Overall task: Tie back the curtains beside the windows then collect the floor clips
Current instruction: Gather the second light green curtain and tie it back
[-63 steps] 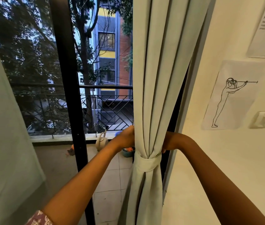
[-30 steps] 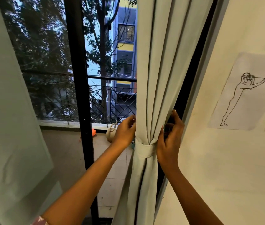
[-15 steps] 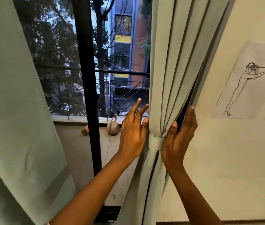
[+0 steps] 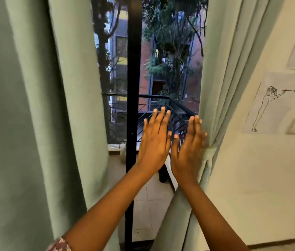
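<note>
Two flat hands, left hand (image 4: 155, 142) and right hand (image 4: 188, 151), now lifted off the right curtain (image 4: 221, 87), fingers straight, holding nothing. Tieback (image 4: 208, 154) knotted at centre right. Left curtain (image 4: 34, 115) hanging loose, likely next. No floor clips visible.

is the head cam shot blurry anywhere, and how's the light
Head view: motion blur softens the right hand, the tied curtain and the trees outside; the left hand is a little sharper. Warm indoor light on the wall, dusky daylight outside, wide-angle bending at the edges.
</note>
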